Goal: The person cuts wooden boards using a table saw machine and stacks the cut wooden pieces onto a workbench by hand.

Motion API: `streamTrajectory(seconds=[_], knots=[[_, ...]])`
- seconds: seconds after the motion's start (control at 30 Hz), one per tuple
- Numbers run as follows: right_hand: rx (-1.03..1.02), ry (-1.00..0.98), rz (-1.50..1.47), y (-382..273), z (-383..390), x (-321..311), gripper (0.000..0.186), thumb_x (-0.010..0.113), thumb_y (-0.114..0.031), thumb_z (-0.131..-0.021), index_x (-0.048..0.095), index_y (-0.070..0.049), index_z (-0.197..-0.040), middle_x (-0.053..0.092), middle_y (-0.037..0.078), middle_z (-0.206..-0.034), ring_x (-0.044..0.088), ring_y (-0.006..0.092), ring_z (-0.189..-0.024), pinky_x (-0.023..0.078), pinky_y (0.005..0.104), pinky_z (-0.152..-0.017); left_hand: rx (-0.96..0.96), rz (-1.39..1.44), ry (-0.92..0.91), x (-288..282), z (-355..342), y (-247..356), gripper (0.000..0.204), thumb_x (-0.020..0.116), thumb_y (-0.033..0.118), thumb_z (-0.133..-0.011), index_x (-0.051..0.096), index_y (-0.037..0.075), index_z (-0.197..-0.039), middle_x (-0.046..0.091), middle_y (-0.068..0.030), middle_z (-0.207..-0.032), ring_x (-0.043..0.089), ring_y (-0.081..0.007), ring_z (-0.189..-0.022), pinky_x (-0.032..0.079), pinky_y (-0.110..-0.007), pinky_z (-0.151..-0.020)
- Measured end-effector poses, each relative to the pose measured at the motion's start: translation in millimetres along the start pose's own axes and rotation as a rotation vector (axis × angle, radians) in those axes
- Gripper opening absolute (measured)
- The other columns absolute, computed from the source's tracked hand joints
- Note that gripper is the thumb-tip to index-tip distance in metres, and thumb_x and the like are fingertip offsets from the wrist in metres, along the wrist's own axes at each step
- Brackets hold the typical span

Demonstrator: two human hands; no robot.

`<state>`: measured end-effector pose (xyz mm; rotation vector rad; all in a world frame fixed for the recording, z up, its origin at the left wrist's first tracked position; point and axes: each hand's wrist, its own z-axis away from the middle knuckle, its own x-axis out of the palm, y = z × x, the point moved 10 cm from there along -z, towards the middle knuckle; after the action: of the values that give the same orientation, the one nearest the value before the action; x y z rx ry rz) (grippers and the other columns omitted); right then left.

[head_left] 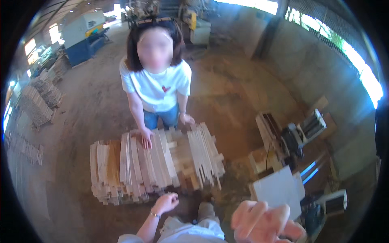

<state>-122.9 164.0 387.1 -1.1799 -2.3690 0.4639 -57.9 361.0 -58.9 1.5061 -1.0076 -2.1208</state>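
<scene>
My left hand (165,202) hangs just in front of the near end of a broad stack of pale wooden strips (154,162), its fingers loosely bent and nothing visible in them. I cannot tell whether it touches the wood. At the lower right my right hand (261,220) is raised close to the camera, fingers bent and apart, with no object seen in it. Across the stack stands a person (156,91) in a white T-shirt and jeans, one hand (146,137) on the strips, the other hand (187,119) at the stack's far edge.
Machines with a pale board (275,190) stand on the right beside a concrete wall (332,81). Piles of wood (36,103) lie at the left. A blue and white machine (81,48) and other machinery stand farther back on the dusty floor (81,93).
</scene>
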Motion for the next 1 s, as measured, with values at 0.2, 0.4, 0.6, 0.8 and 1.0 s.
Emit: streamTrajectory(seconds=[0.2, 0.4, 0.6, 0.8, 1.0], knots=[[0.921, 0.191, 0.89, 111, 155, -258, 0.055, 0.071, -0.037, -0.083, 0.061, 0.001, -0.121, 0.064, 0.015, -0.11, 0.061, 0.0263, -0.098, 0.047, 0.0371, -0.089, 0.03, 0.127, 0.062, 68, -19, -2, 0.031, 0.067, 0.033, -0.084, 0.067, 0.006, -0.1, 0.069, -0.0144, -0.088, 0.065, -0.0337, -0.085, 0.052, -0.044, -0.075], [1.146, -0.102, 1.458, 83, 322, -419, 0.033, 0.071, -0.036, -0.081, 0.073, -0.008, -0.096, 0.07, 0.014, -0.094, 0.064, 0.0337, -0.096, 0.051, 0.0416, -0.086, -0.045, -0.02, 0.233, 50, -94, 68, 0.047, 0.07, 0.034, -0.084, 0.061, 0.004, -0.119, 0.065, -0.0184, -0.109, 0.06, -0.0358, -0.103, 0.05, -0.043, -0.089], [1.601, -0.191, 1.293, 134, 416, -468, 0.041, 0.07, -0.049, -0.08, 0.076, -0.011, -0.094, 0.074, 0.012, -0.088, 0.07, 0.0298, -0.088, 0.052, 0.0402, -0.086, -0.2, -0.029, 0.255, 106, -143, 34, 0.069, 0.078, 0.042, -0.073, 0.057, -0.002, -0.123, 0.063, -0.0243, -0.116, 0.058, -0.0401, -0.109, 0.046, -0.046, -0.098], [1.329, -0.14, 1.488, 138, 366, -475, 0.034, 0.069, -0.041, -0.082, 0.074, -0.008, -0.079, 0.071, 0.013, -0.075, 0.069, 0.0315, -0.072, 0.054, 0.0424, -0.069, -0.453, 0.186, 0.195, 145, -225, -31, 0.096, 0.083, 0.05, -0.066, 0.043, -0.001, -0.136, 0.05, -0.0289, -0.133, 0.045, -0.0436, -0.128, 0.038, -0.05, -0.107], [1.516, -0.065, 1.46, 127, 389, -475, 0.022, 0.073, -0.029, -0.078, 0.07, -0.008, -0.073, 0.066, 0.01, -0.062, 0.066, 0.0281, -0.059, 0.051, 0.0386, -0.059, -0.579, -0.108, 0.301, 139, -271, -28, 0.112, 0.089, 0.046, -0.059, 0.032, 0.005, -0.146, 0.03, -0.0287, -0.146, 0.031, -0.0482, -0.134, 0.03, -0.057, -0.111]])
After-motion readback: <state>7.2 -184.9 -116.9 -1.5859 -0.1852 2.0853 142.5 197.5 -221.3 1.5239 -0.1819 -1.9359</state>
